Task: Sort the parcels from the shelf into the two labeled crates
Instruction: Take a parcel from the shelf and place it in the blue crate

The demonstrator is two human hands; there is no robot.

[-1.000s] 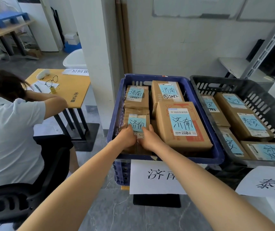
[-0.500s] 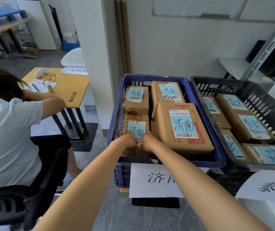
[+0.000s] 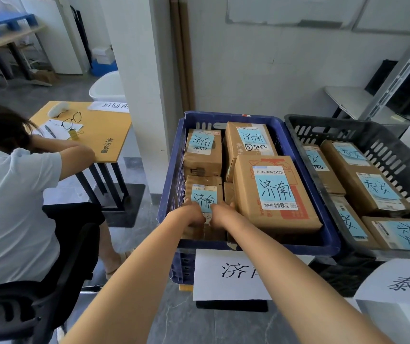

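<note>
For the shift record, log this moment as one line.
left hand: grips small parcel | right hand: grips same parcel | parcel: in blue crate, near-left corner

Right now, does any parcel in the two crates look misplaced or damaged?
Nothing seems misplaced: labels in the blue crate match its sign, likewise in the black crate. Only the front parcel, held by the left hand and right hand, looks crumpled at its far edge.
</note>
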